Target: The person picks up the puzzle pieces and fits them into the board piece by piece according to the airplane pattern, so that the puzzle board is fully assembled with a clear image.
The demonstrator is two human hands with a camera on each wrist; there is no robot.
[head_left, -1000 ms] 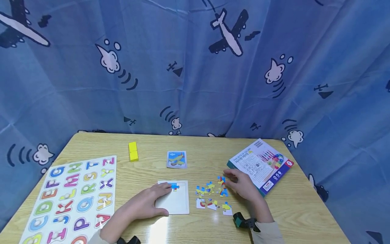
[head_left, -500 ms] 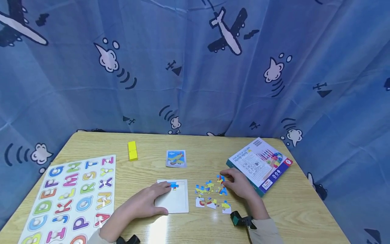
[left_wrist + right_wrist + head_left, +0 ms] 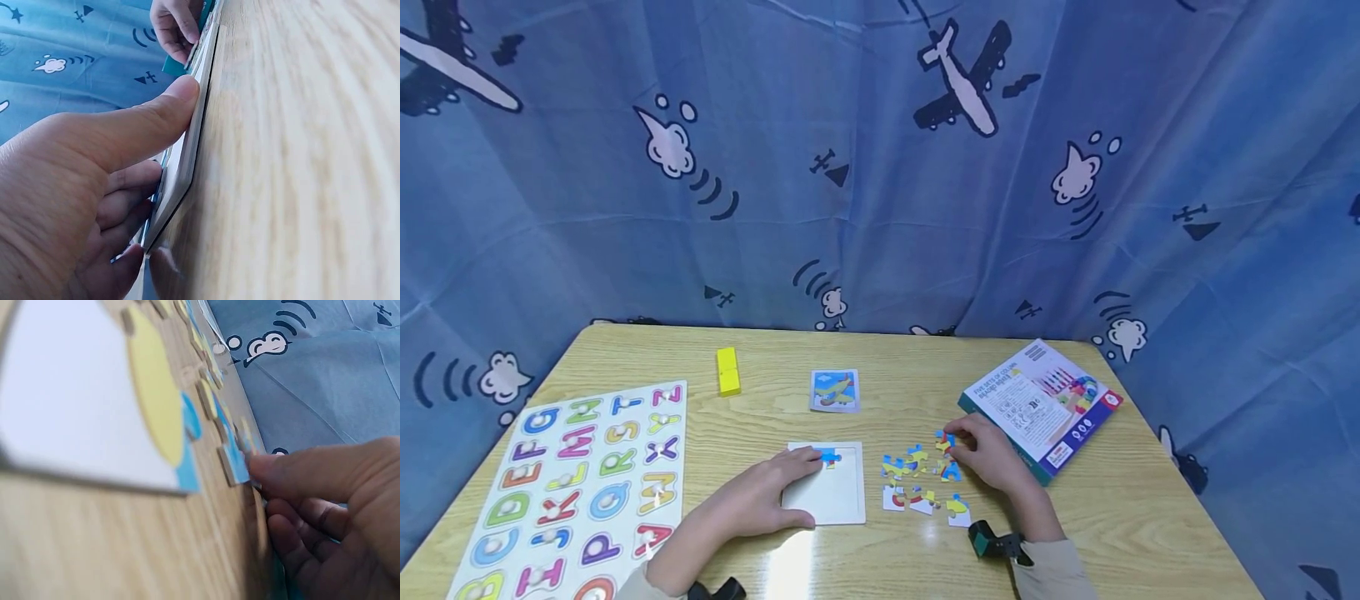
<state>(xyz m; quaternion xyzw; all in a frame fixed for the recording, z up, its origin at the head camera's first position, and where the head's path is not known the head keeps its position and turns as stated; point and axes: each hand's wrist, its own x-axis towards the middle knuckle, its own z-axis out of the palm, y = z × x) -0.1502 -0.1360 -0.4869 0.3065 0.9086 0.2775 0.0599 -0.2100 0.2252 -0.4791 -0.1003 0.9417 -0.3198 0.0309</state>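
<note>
My left hand holds the left side of a white puzzle tray, the thumb on its near edge. The other fingers lie over the upper left corner, partly covering a blue puzzle piece placed there. To the right, thumb and index finger of my right hand pinch a red, blue and yellow puzzle piece at the upper right of a loose group. In the right wrist view the thumb lies right at the pieces, its grip partly hidden. A white and yellow piece fills the foreground there.
Several loose pieces lie between tray and right hand. Behind the tray sits an airplane picture card. An alphabet board is at left, a yellow block at back left, a printed box beyond my right hand.
The right hand's index finger has come slightly left and down onto the red, blue and yellow puzzle piece. The left hand and the tray stay in place.
</note>
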